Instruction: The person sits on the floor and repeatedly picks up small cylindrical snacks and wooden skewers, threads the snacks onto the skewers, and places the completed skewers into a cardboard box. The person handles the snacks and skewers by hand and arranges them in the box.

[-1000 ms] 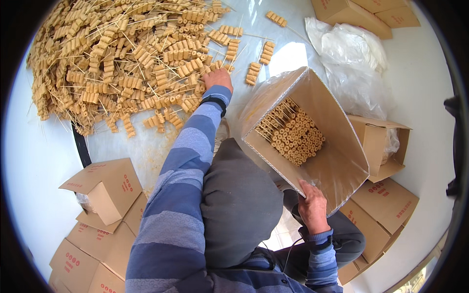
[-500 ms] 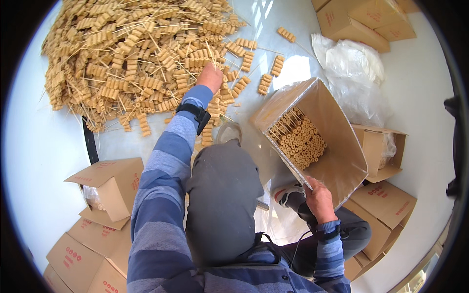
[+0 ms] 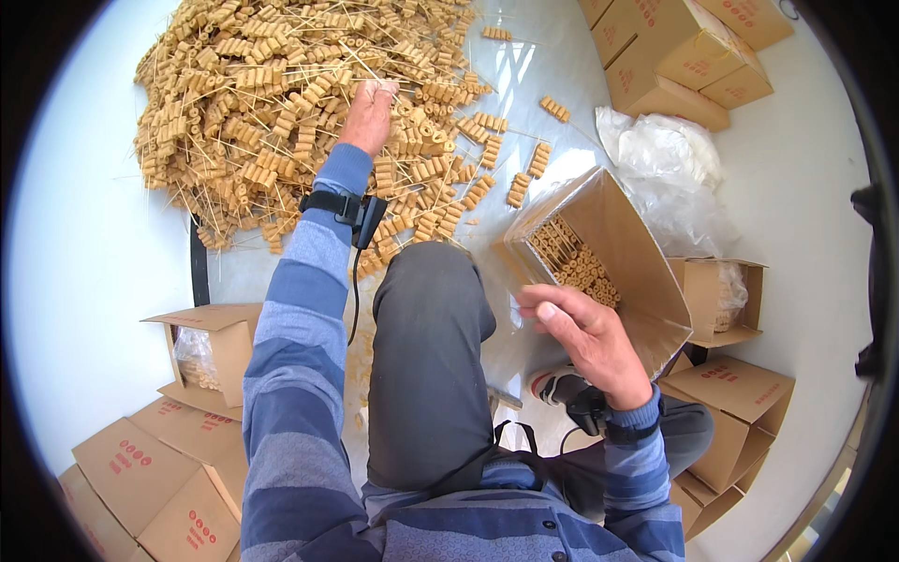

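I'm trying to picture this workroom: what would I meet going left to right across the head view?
Open carton on the left, left hand, topmost stray skewer, right hand, open carton on the right.

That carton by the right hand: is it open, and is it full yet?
The carton is open and only part-filled: skewered rolls show through its mouth, with bare inner wall beside them.

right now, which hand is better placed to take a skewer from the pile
Probably the left hand: it is at the skewer pile, while the right hand is farther off, by the open carton.
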The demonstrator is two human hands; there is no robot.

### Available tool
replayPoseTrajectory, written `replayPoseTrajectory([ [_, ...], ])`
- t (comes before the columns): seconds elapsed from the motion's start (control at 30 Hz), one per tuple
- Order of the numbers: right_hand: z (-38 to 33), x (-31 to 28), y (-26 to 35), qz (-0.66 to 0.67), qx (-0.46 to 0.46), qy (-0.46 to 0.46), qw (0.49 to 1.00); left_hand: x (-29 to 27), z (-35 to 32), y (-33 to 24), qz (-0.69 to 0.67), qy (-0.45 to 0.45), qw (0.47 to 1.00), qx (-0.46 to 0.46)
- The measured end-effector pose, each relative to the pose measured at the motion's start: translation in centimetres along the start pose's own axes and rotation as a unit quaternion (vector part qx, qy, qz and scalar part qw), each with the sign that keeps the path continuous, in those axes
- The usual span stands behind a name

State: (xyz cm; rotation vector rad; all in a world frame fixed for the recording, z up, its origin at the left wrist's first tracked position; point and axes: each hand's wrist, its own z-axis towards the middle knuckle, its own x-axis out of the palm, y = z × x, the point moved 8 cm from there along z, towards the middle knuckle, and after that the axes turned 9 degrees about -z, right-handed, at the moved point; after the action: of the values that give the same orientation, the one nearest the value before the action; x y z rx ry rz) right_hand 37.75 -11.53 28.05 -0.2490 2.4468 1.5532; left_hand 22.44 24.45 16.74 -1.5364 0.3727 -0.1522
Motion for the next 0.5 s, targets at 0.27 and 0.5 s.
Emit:
replayPoseTrajectory([
  [0.27, 2.5, 5.2, 3.3, 0.500, 0.103, 0.149, 0.847, 8.0, -16.5, -19.2, 0.322, 0.133, 0.778, 0.523],
  [0.5, 0.9, 3.9, 2.2, 0.459, 0.065, 0.084, 0.882, 11.0, -27.4, -21.8, 0.320, 0.249, 0.710, 0.575],
])
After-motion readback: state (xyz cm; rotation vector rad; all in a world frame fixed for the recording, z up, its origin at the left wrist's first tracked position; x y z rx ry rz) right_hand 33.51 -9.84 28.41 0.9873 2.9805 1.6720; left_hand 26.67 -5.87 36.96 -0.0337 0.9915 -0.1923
